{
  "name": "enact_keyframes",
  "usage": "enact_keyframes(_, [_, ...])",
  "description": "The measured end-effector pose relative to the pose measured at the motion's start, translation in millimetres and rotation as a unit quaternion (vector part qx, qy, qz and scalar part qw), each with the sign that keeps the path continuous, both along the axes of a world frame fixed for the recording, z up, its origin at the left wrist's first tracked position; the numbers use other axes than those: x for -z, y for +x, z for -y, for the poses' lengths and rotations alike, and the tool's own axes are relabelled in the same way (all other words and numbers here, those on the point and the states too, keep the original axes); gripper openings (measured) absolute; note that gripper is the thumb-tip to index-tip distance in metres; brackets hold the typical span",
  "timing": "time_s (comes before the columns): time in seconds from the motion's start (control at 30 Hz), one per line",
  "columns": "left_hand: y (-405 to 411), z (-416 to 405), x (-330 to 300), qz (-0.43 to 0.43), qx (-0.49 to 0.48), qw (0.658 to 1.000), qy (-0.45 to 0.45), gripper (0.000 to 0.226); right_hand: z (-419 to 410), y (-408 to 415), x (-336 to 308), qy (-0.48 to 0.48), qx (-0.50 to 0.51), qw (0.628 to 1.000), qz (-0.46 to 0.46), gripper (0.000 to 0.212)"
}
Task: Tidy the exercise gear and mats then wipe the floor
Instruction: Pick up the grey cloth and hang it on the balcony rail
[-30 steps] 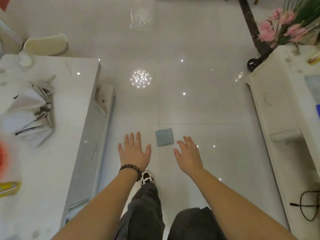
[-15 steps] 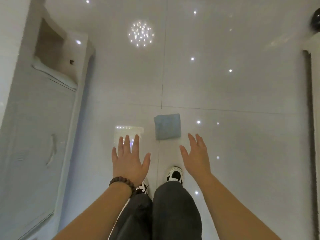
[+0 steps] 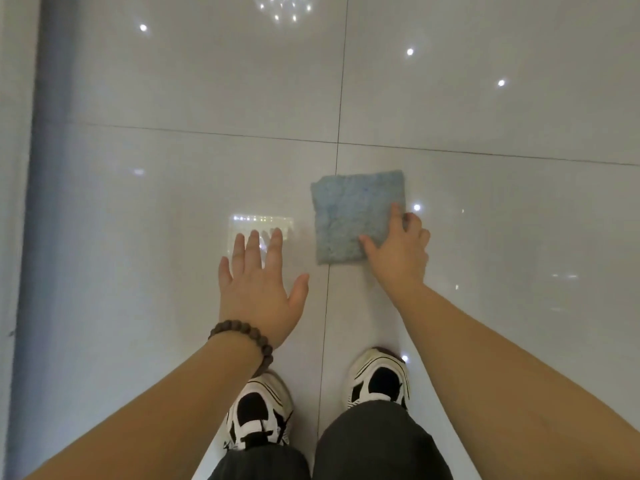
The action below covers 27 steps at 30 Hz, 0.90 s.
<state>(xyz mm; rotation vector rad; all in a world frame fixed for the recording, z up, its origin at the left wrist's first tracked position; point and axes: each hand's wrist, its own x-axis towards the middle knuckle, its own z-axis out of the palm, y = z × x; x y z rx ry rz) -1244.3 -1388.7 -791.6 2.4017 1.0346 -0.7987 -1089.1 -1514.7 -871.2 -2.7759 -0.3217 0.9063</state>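
right hand point(image 3: 398, 251) pinching the near-right corner of the blue cloth point(image 3: 356, 216) on the floor point(image 3: 173, 98) — left hand point(image 3: 259, 289) flat, fingers spread (empty), palm down.

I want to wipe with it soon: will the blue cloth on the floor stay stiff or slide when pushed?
The blue cloth looks fuzzy and folded flat, so probably floppy and light when lifted. On the glossy floor it likely slides easily under the right hand at its corner.
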Motion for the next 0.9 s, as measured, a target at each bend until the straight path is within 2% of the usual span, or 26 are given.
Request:
enact_keyframes(0.07, [3,0,7,0.009,-0.005,1.0,0.002,0.072,-6,2,7,-0.006,0.019,1.0,0.017,0.076])
enact_keyframes(0.17, [4,-1,10,0.015,-0.002,1.0,0.0,0.072,-16,1,12,0.07,0.066,0.995,-0.004,0.069])
enact_keyframes(0.4, [15,-2,-31,0.011,0.012,1.0,0.007,0.073,-16,7,-40,0.092,0.037,0.995,0.022,0.025])
enact_keyframes(0.63, [48,-1,-167,0.074,0.043,0.996,0.026,0.071,13,23,-191,0.159,0.026,0.986,0.049,0.022])
enact_keyframes(0.9, [72,19,-368,0.093,0.118,0.988,0.035,0.07,52,35,-430,0.192,0.063,0.976,0.086,0.023])
